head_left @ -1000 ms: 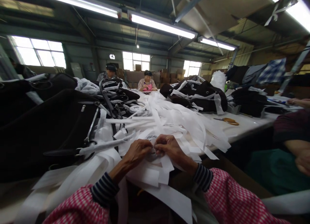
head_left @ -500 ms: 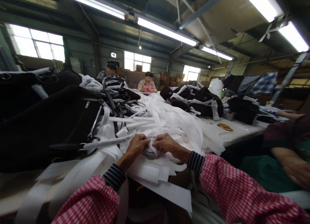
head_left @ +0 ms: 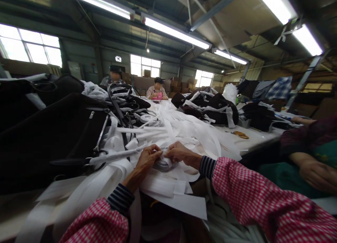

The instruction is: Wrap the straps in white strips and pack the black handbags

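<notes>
My left hand (head_left: 147, 158) and my right hand (head_left: 178, 153) meet at the near edge of the table, both pinched on a small wad of white paper wrapping (head_left: 163, 163). What lies inside the wad is hidden by my fingers. Loose white paper strips (head_left: 184, 130) are heaped just beyond and below my hands. A large black bag (head_left: 52, 137) with a paper-wrapped handle (head_left: 116, 156) lies to the left of my left hand.
More black bags (head_left: 210, 108) sit at the table's middle. Orange-handled scissors (head_left: 238, 134) lie on the white table (head_left: 259, 137) at right. A co-worker's arm (head_left: 310, 169) is at the right edge. Two people sit at the far end.
My hands stay pinched together on the paper wad, working it slightly; the view has shifted a little, so they sit higher in frame.
</notes>
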{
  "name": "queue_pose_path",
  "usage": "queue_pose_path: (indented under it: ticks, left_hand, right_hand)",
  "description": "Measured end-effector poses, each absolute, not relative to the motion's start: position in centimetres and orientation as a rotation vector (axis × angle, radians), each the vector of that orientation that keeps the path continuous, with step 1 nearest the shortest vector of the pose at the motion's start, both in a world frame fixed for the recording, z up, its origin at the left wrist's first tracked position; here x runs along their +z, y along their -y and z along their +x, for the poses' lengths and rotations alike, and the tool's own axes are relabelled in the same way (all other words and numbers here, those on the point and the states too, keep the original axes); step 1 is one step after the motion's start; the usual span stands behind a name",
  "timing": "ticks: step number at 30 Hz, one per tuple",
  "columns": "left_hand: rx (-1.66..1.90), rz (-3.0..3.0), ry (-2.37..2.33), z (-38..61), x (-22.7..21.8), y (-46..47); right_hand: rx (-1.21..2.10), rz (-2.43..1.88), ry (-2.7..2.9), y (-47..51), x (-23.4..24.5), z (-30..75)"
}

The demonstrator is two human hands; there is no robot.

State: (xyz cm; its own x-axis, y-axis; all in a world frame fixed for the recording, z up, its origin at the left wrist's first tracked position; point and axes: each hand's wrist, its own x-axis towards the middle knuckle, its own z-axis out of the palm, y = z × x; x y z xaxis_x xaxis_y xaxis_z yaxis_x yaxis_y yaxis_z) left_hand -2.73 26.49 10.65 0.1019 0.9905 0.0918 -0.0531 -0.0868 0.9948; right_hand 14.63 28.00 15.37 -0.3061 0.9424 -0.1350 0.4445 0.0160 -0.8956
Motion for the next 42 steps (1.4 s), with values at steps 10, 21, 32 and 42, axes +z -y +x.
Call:
queue_pose_path:
  ticks: [10,21,32,42]
  left_hand:
    - [1.237,1.335,-1.076,-2.3,10.1,-27.6]
    - [1.092,1.345,-1.198,-2.5,11.4,-27.2]
    - [0.955,1.599,-1.228,-2.3,12.4,-27.1]
    - [1.053,1.681,-1.42,-1.6,11.5,-27.1]
  right_hand:
    - [1.031,-1.397,1.669,-29.6,12.0,13.6]
    - [1.368,-1.27,1.658,-27.9,13.9,15.1]
    - [1.115,-0.974,1.559,-26.8,11.2,15.0]
    - [1.207,-0.85,1.708,-27.4,10.7,16.1]
